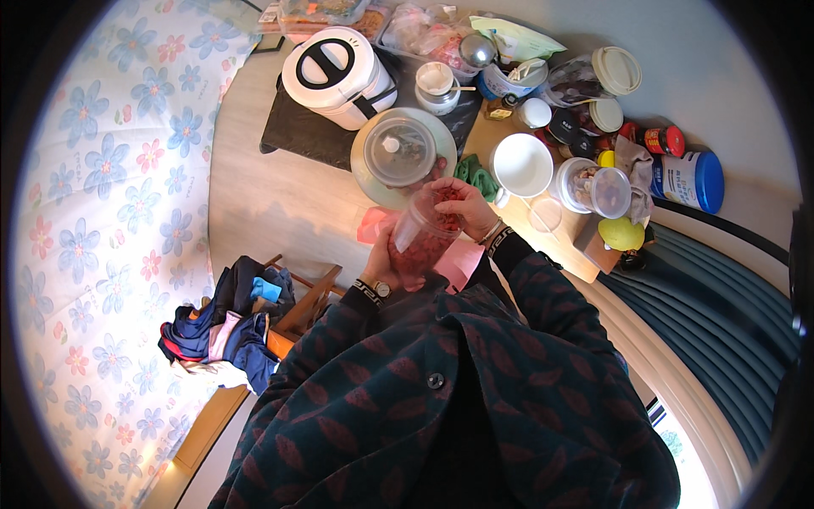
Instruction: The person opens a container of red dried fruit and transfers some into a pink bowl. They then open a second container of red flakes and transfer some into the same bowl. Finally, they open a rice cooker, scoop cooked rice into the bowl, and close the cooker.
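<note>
My left hand point(383, 257) is wrapped around a clear plastic jar point(423, 240), which tilts over the front of the table. Small red dried berries point(450, 221), much like goji berries, fill it. At the jar's mouth is my right hand point(467, 205), its thumb over the berries; whether the fingers grip any is unclear. Just beyond the hands, a clear plastic lid with a white knob point(404, 149) covers part of a pale round dish point(364, 175), and dark red fruit point(439, 167) shows at its edge. Pink sheets point(459, 264) lie under and beside the jar.
Behind the dish stands a white lidded appliance point(343, 76). To the right are a white mug point(523, 164), a green cloth point(475, 177), a clear round lid point(545, 214), a jar of nuts point(582, 184) and a yellow fruit point(621, 234). Clothes point(222, 331) lie piled at left.
</note>
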A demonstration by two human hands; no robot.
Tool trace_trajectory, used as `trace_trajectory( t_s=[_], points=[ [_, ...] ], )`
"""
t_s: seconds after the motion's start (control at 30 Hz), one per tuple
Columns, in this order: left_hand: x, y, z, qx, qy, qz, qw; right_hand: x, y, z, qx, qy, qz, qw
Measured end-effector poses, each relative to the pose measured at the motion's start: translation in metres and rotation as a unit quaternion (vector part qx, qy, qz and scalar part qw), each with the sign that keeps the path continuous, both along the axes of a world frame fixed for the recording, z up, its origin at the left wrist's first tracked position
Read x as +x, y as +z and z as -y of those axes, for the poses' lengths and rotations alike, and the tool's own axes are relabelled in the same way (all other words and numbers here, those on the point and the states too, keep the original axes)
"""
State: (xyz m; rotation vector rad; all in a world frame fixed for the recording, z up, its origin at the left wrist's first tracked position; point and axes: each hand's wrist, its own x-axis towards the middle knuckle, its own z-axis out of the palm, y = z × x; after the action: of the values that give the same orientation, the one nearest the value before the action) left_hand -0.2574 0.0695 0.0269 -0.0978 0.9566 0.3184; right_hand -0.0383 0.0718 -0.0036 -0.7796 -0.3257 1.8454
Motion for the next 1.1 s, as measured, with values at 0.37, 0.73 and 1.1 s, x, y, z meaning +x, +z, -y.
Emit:
trace_trajectory(
  t_s=[0.37, 0.73, 1.1],
  points=[
    [0.0, -0.005, 0.0, 0.044, -0.069, -0.011, 0.997, 0.001, -0.007, -0.003, -0.044, -0.035, -0.085, 0.995],
    [-0.003, -0.014, 0.004, 0.039, -0.068, -0.013, 0.997, 0.002, -0.002, 0.002, 0.02, -0.01, -0.048, 0.999],
    [-0.001, -0.01, 0.004, 0.031, -0.049, -0.011, 0.998, 0.001, -0.003, -0.003, -0.045, -0.035, -0.097, 0.994]
  ],
)
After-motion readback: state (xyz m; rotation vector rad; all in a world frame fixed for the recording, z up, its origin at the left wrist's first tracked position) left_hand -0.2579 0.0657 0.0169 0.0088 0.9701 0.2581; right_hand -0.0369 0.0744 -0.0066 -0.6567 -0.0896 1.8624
